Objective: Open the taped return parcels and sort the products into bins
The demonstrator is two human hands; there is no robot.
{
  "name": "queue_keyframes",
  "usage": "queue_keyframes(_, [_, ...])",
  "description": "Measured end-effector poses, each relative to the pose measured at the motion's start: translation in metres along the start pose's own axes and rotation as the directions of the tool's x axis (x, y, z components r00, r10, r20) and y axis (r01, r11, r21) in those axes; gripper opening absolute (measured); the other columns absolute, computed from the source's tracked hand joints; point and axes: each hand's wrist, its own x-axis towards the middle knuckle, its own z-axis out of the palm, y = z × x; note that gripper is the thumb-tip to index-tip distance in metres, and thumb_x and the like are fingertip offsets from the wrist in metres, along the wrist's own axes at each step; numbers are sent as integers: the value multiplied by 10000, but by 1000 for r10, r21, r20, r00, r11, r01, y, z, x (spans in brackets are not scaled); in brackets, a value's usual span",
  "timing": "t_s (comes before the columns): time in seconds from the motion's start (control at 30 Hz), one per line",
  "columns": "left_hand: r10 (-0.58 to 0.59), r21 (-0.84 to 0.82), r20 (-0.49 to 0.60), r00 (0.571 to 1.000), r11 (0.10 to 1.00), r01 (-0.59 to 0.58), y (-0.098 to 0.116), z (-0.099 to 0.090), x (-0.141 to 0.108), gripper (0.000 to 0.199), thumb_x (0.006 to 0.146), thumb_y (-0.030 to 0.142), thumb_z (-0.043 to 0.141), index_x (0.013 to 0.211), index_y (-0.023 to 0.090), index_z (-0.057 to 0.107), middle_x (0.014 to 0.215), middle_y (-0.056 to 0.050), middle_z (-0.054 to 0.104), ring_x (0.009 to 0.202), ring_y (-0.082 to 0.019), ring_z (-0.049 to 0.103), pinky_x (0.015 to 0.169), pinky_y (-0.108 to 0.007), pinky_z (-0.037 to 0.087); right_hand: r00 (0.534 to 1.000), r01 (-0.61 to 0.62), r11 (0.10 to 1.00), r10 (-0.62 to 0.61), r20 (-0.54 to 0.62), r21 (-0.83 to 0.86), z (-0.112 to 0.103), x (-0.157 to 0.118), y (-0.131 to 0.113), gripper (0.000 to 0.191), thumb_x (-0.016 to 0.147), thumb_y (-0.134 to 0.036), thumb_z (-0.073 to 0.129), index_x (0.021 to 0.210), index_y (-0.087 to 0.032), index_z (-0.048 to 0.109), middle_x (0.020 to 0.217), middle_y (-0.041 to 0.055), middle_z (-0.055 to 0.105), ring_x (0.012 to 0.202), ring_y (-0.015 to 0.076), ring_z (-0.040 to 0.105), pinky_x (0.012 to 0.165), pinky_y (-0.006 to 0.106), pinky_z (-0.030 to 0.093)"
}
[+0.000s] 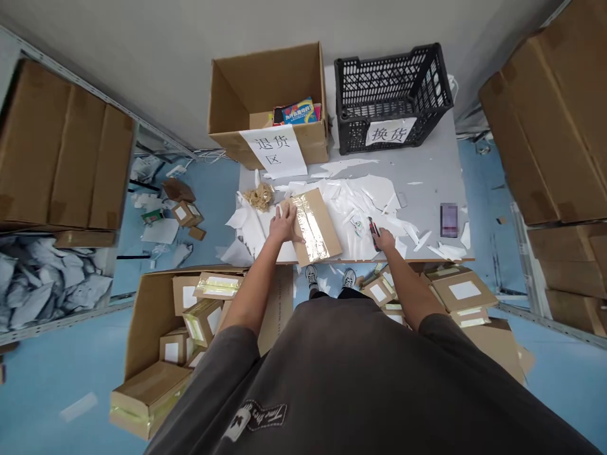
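Cardboard parcel (318,230) under inspection: it lies slightly askew near the front edge of the worktop (429,180), on a litter of white scraps (382,189). Shiny tape (310,222) runs along its upper face, and no raised flap is visible; whether the tape has been slit anywhere, I cannot tell.

Left hand (283,224): fingers loosely spread, laid against the parcel's left side with the thumb at its upper face — contact rather than a closed grasp, in my judgement. Right hand (384,240): fingers wrapped around a red-and-black tool (374,233), apart from the parcel and over the scraps.

Progress, as judged from the present state: this parcel appears closed, so work on it looks little advanced. Some items are already in the open carton (225,146) at the back — colourful printed goods (300,113) show inside. Beside it stands a black crate (351,136) bearing a paper sign. Crumpled brown packing (259,197) sits behind the left hand. Taped, labelled parcels (218,285) remain in a large box (137,316) at the person's left, with another pile (462,291) at the right.
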Motion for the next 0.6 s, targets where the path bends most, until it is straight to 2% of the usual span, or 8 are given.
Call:
queue_keyframes(0.1, [-42,21,7,999,999,42,7,1,3,1666,600,908,872,1803,237,-64,1872,-159,-133,1709,-506,-91,1360,-605,244,1000,-15,999,15,-14,29,9,11,-1,487,1068,-357,626,1491,-118,592,1460,237,643,1349,331,623,1059,359,480])
queue_keyframes(0.23, [-61,4,-12,998,998,61,16,5,4,1659,601,916,866,1805,230,-47,1874,-164,-114,1706,-510,-105,1365,-612,219,999,21,992,-17,-33,121,17,14,-3,376,1039,-275,593,1384,-127,592,1389,219,677,1234,309,666,1009,352,495])
queue_keyframes(0.37, [-65,-11,-15,998,998,65,23,6,3,1640,623,877,888,1805,203,-27,1871,-194,-91,1712,-497,-99,1370,-602,195,988,66,975,-34,-154,211,1,10,-19,348,1022,-296,557,1343,-164,538,1176,165,749,1041,309,707,889,359,523])
queue_keyframes(0.47, [-26,-16,-24,999,1000,25,25,6,6,1640,638,846,903,1799,133,-10,1856,-256,-73,1720,-464,-99,1381,-560,158,956,230,937,-167,-241,264,-28,2,-57,430,1017,-315,534,1424,-189,473,1070,120,770,952,303,717,836,352,533])
queue_keyframes(0.53, [0,-24,-40,999,1000,-1,26,6,7,1646,636,830,915,1793,91,6,1846,-289,-65,1728,-442,-80,1382,-530,163,925,351,898,-289,-248,266,-49,-8,-98,518,1022,-318,515,1514,-189,418,1056,108,779,921,304,726,827,359,546])
queue_keyframes(0.6, [9,-41,-38,999,999,-11,27,7,9,1669,614,820,934,1790,74,14,1841,-304,-65,1732,-431,-63,1375,-519,199,902,424,874,-383,-200,240,-64,-22,-149,590,1041,-324,493,1600,-190,361,1037,100,785,882,315,734,824,381,559])
